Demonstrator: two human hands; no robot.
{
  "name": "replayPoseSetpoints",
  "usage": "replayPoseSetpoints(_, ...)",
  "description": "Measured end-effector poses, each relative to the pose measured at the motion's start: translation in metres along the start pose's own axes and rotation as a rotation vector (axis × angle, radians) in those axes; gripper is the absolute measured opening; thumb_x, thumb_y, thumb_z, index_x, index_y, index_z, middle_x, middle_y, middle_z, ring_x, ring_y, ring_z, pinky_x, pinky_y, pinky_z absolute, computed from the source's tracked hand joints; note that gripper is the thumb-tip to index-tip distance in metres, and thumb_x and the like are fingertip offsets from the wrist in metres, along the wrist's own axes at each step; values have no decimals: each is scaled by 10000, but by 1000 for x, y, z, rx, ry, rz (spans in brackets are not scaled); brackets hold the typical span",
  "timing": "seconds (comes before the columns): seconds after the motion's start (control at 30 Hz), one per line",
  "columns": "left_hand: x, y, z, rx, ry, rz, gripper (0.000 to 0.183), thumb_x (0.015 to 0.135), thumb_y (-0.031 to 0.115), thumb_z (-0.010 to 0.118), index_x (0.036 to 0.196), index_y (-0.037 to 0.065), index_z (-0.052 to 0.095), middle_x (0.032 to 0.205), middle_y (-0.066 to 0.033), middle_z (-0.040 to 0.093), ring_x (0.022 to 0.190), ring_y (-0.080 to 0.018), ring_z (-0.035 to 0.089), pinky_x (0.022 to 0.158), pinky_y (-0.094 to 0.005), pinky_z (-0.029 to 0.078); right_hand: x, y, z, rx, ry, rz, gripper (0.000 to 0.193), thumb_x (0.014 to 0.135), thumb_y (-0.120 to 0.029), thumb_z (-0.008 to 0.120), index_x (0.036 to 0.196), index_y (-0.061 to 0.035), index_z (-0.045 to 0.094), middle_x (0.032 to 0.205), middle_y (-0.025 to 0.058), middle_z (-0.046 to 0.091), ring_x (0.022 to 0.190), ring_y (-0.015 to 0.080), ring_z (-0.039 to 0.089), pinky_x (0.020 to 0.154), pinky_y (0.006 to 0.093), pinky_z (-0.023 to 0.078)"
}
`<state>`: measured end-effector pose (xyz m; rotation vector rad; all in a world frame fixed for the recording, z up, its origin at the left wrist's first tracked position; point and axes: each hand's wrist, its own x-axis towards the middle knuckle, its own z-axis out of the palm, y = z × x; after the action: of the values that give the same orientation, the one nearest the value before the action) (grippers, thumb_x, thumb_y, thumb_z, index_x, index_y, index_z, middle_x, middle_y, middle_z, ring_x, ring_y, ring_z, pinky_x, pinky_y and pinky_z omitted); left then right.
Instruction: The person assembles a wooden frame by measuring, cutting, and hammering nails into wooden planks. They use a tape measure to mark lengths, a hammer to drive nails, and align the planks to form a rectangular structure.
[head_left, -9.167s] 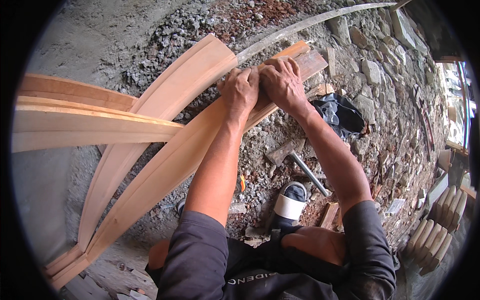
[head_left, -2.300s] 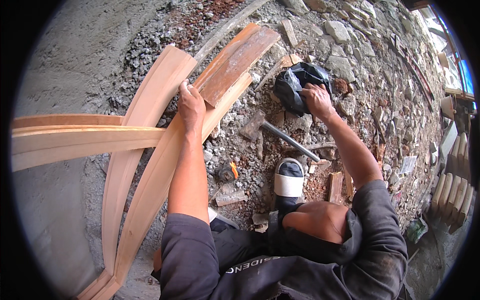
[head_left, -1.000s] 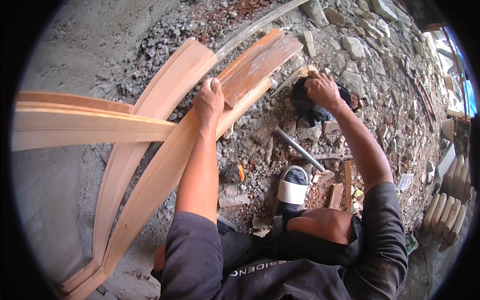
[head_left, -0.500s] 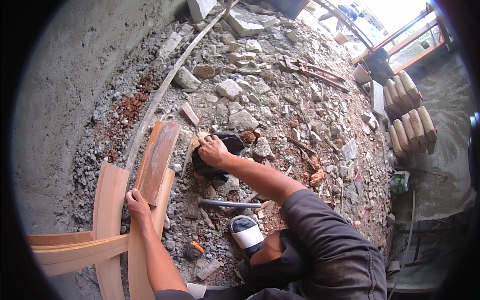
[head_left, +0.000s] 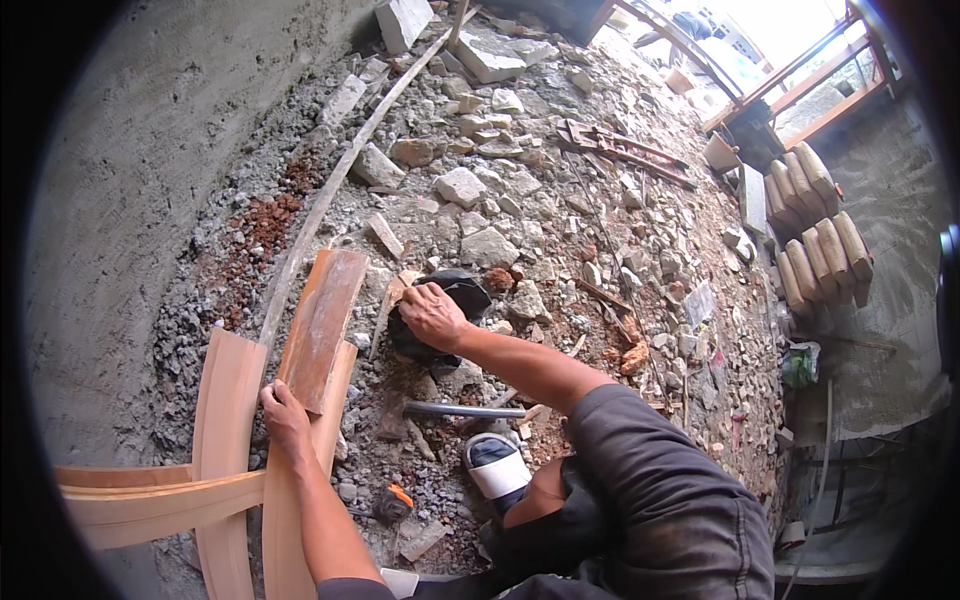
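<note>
My left hand (head_left: 288, 415) grips the lower edge of a short reddish-brown board (head_left: 325, 325), its face smeared with pale dust. That board rests lengthwise on a longer, pale wooden strip (head_left: 335, 410). My right hand (head_left: 433, 315) is over a black plastic bag or pouch (head_left: 463, 289) on the rubble, with the fingers drawn together at its left side. Whatever those fingers hold is hidden. Just below the bag lies a grey metal tube or handle (head_left: 465, 410).
More pale wooden strips (head_left: 228, 400) cross at lower left. A long pole (head_left: 330, 190) runs beside the concrete wall (head_left: 150, 200). Bolt cutters (head_left: 625, 152) lie on the rubble. Stacked sacks (head_left: 825, 255) stand right. Near my foot (head_left: 497, 470) is an orange-and-black tool (head_left: 395, 500).
The view has shifted slightly, so the scene sits a little lower and to the right. My right hand has turned a little over the black bag; my left keeps hold of the board.
</note>
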<state>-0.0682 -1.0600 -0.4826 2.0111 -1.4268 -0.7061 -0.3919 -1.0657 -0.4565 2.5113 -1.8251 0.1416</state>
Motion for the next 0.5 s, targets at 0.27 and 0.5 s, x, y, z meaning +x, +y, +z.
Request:
replayPoseSetpoints(0.27, -14, 18, -9, -107, 460, 502, 185, 914, 204, 591, 919, 36, 669, 928, -146, 675, 885, -319, 626, 786, -413, 486, 13, -62, -81, 758, 452, 236, 117, 923, -121, 571, 902, -6, 567, 1052, 182, 578, 1015, 310, 553, 888, 390, 440)
replayPoseSetpoints(0.5, -104, 145, -11, -1130, -274, 4, 294, 989, 253, 520, 1091, 8, 645, 945, -61, 666, 878, -124, 602, 772, -259, 492, -6, -122, -97, 929, 421, 162, 115, 938, -99, 559, 974, 9, 549, 1119, 169, 559, 1035, 266, 566, 887, 350, 458)
